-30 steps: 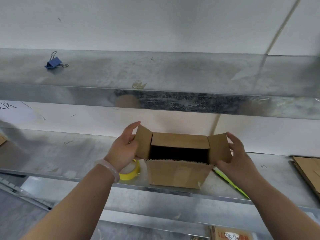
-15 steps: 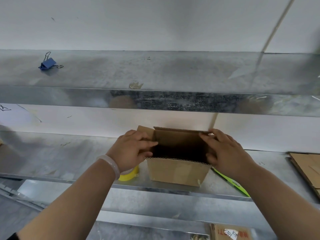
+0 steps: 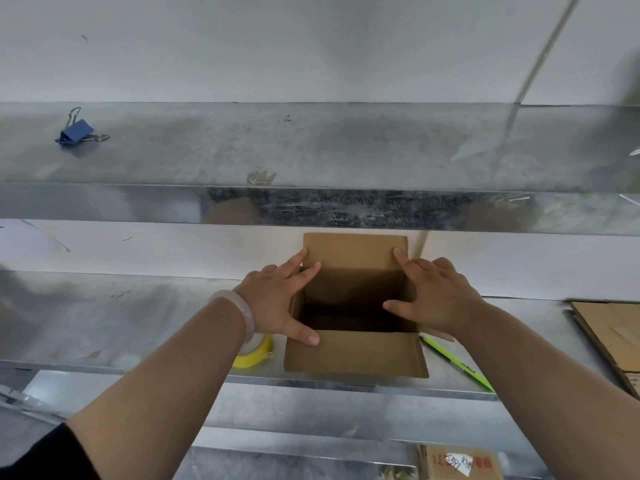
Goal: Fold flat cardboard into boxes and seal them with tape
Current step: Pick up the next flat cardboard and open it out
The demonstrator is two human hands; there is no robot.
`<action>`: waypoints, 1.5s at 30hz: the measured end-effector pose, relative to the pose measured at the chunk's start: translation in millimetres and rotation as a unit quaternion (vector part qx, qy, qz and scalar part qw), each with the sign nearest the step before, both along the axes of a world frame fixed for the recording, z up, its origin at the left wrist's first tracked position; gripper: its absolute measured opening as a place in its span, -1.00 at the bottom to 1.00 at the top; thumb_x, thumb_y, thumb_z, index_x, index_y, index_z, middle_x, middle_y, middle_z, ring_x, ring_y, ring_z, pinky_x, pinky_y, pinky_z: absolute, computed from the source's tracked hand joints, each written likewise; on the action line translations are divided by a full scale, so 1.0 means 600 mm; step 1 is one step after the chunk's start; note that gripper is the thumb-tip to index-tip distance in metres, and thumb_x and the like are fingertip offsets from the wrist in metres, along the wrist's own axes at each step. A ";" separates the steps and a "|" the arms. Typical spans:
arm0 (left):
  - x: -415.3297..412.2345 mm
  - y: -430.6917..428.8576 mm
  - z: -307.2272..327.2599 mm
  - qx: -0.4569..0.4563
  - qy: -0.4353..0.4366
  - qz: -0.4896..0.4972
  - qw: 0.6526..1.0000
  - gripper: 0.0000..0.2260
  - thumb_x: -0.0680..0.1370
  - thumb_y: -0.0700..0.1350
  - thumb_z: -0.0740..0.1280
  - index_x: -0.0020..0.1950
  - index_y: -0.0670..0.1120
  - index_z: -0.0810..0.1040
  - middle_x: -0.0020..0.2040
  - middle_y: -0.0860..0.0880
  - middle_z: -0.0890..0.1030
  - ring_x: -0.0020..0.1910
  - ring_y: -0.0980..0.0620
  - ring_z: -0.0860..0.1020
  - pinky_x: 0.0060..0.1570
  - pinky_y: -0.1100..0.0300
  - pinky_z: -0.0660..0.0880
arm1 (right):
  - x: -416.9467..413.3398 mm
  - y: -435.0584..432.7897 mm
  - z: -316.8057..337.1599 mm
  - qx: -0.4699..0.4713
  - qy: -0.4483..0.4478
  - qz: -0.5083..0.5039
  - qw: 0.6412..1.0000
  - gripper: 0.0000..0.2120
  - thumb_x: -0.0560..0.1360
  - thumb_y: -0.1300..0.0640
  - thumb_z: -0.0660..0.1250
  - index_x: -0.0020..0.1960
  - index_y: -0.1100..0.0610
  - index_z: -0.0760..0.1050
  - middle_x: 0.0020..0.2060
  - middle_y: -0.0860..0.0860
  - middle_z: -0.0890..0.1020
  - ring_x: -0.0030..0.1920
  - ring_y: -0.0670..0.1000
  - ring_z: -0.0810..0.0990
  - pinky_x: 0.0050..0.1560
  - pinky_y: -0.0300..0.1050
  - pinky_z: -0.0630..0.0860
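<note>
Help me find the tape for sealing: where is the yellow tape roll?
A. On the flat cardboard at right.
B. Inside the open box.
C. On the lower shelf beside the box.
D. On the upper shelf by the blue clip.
C: the yellow tape roll sits on the lower shelf just left of the box, partly hidden behind the wrist of the left hand.

The yellow tape roll, at 8 o'clock from the box, was half hidden behind the left wrist. The flat cardboard at 3 o'clock was cut by the edge.
</note>
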State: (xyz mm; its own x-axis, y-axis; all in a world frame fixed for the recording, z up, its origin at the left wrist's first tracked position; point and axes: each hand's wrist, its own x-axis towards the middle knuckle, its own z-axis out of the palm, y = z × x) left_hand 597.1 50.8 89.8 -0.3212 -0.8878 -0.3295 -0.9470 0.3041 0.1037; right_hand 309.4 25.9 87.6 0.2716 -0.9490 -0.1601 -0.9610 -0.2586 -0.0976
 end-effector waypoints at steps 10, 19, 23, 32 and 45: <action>0.035 0.060 -0.036 -0.252 0.290 0.215 0.898 -0.43 0.42 0.23 0.39 0.41 0.14 0.41 0.41 0.14 0.35 0.30 0.00 0.37 0.29 0.09 0.38 | -0.046 0.072 -0.010 -0.111 -0.271 -0.165 0.942 -0.45 0.56 0.02 0.31 0.51 0.02 0.26 0.43 0.01 0.35 0.35 0.06 0.36 0.31 0.00 0.37; -0.010 0.093 -0.002 -0.225 0.357 0.345 0.838 -0.75 0.57 0.00 0.29 0.23 0.06 0.59 -0.19 0.12 0.64 -0.18 0.15 0.57 -0.22 0.44 0.35 | -0.043 0.106 0.028 -0.057 -0.353 -0.218 0.908 -0.65 0.57 0.03 0.23 0.34 -0.07 0.50 -0.44 -0.10 0.63 -0.33 -0.14 0.57 -0.31 -0.27 0.32; -0.011 0.119 0.020 -0.265 0.381 0.373 0.804 -0.78 0.55 -0.04 0.32 0.17 0.04 0.63 -0.29 0.10 0.62 -0.24 0.15 0.57 -0.29 0.49 0.32 | -0.026 0.114 0.059 -0.087 -0.400 -0.194 0.892 -0.68 0.55 0.03 0.28 0.29 -0.09 0.53 -0.44 -0.07 0.63 -0.31 -0.13 0.59 -0.29 -0.29 0.36; 0.119 0.224 0.064 -0.334 0.400 0.456 0.721 -0.79 0.54 -0.11 0.34 0.14 -0.02 0.65 -0.24 0.02 0.64 -0.22 -0.04 0.59 -0.15 0.14 0.52 | 0.120 0.124 0.091 -0.051 -0.454 -0.066 0.887 -0.64 0.55 0.05 0.32 0.34 -0.15 0.49 -0.35 -0.03 0.60 -0.25 -0.05 0.60 -0.19 -0.29 0.45; 0.486 0.423 0.067 -0.364 0.378 0.536 0.661 -0.79 0.54 -0.07 0.35 0.15 0.11 0.63 -0.22 0.08 0.65 -0.21 0.10 0.60 -0.15 0.19 0.52 | 0.554 0.202 0.087 -0.041 -0.425 0.059 0.902 -0.65 0.57 0.11 0.30 0.35 -0.07 0.49 -0.30 -0.05 0.59 -0.23 -0.06 0.57 -0.23 -0.35 0.39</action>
